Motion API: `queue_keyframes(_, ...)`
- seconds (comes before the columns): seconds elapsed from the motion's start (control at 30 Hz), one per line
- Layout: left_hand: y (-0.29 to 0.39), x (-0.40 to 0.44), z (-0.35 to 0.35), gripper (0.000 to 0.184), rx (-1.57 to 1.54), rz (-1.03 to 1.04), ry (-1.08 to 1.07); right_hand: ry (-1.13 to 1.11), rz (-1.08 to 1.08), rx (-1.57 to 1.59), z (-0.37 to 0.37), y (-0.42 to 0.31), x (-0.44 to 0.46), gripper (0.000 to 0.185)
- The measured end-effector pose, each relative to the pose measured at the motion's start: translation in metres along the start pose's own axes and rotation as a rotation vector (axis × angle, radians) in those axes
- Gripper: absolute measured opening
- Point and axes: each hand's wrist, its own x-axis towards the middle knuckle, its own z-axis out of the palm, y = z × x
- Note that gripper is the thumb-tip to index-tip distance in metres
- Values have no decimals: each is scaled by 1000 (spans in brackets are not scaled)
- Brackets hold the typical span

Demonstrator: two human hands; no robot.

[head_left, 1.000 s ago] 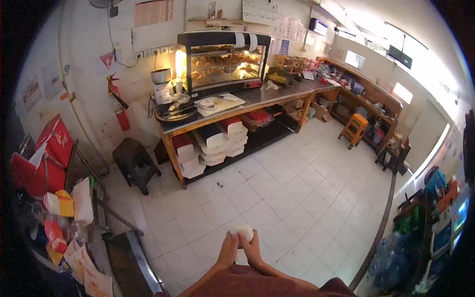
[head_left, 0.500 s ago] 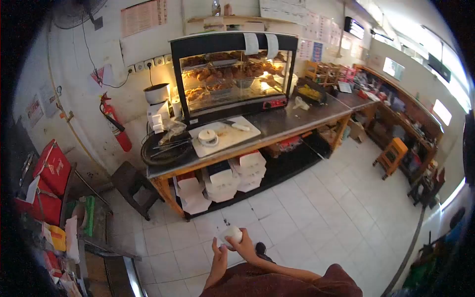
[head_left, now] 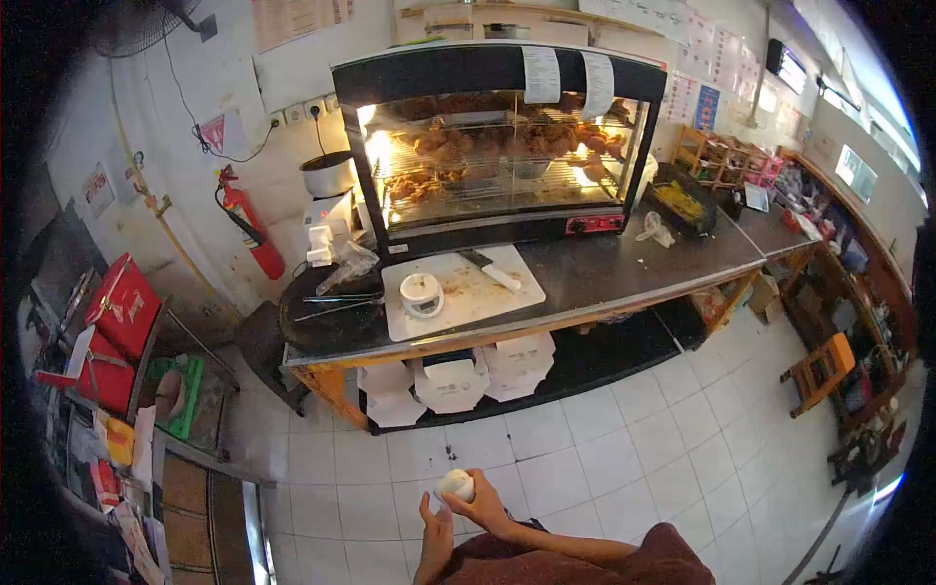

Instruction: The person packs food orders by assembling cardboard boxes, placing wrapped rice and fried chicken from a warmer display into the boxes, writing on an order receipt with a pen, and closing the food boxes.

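Note:
A round whitish object is held above the tiled floor, low in the middle of the head view. My right hand grips it from the right, fingers wrapped around its side. Just below and left of it is my left hand, its thumb and fingers apart, close to the object. Ahead stands a counter with a white cutting board, a knife and a small round white scale on it.
A lit glass display cabinet with fried food stands on the counter. Folded boxes sit on the shelf below. A dark stool and a fire extinguisher are left; an orange stool is right.
The counter and cabinet have come nearer and appear larger. My hands, together around the white object at first, have parted, with the object now in my right hand.

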Motion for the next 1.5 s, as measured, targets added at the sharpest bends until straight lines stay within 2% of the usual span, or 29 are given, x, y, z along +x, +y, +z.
queue_keyframes(0.13, -3, 9, 5, 68, 63, -40, 1, -13, -81, -94, -4, 17, 10, 60)
queue_keyframes(0.27, 18, 13, 12, 72, 130, -116, -5, -42, -64, -141, -12, 12, 15, 60)
queue_keyframes(0.37, 30, 19, 17, 76, 156, 2, -68, -3, -73, -141, -13, 13, 20, 61)
queue_keyframes(0.57, 42, 29, 13, 79, 319, -5, -88, 6, 0, -5, -1, 45, 42, 66)
queue_keyframes(0.63, 34, 33, 8, 77, 377, 38, -50, -51, 62, -27, -5, 20, 42, 65)
queue_keyframes(0.7, 37, 34, 4, 74, 365, 1, 15, -95, 1, -31, -1, 22, 47, 64)
queue_keyframes(0.73, 43, 32, 3, 71, 322, -58, 60, -118, -28, -34, 2, 23, 49, 63)
queue_keyframes(0.83, 68, 29, -5, 66, 282, -212, 165, -209, 131, 173, 16, 18, 54, 63)
queue_keyframes(0.87, 71, 29, -10, 64, 280, -259, 198, -209, 77, 130, 24, 19, 58, 63)
queue_keyframes(0.97, 26, 29, -36, 61, 199, -43, 362, -218, -75, 30, 62, 23, 66, 66)
queue_keyframes(1.03, 23, 25, -63, 62, 131, -55, 428, -254, -167, 10, 95, 18, 67, 67)
queue_keyframes(1.13, -3, 9, -120, 61, 145, 41, 510, -413, -101, 43, 170, 49, 73, 64)
queue_keyframes(1.17, -19, -2, -141, 61, 173, 76, 548, -481, -46, -81, 187, 22, 67, 65)
queue_keyframes(1.23, -39, -26, -185, 60, 126, -75, 655, -643, -41, 155, 249, 40, 64, 64)
queue_keyframes(1.27, -42, -40, -208, 59, 85, -146, 710, -729, 217, 225, 278, 52, 72, 59)
queue_keyframes(1.3, -30, -59, -232, 52, -76, -52, 884, -780, 489, 260, 311, 58, 76, 55)
queue_keyframes(1.37, -2, -101, -280, 40, -355, 184, 1184, -798, 519, 427, 367, 64, 57, 41)
queue_keyframes(1.4, -4, -126, -306, 33, -301, 186, 1325, -819, 577, 515, 393, 57, 46, 40)
queue_keyframes(1.47, -11, -167, -361, 25, -188, 182, 1563, -916, 854, 674, 440, 7, 43, 36)
queue_keyframes(1.5, -15, -193, -383, 25, -234, 194, 1636, -932, 877, 677, 460, -1, 41, 36)
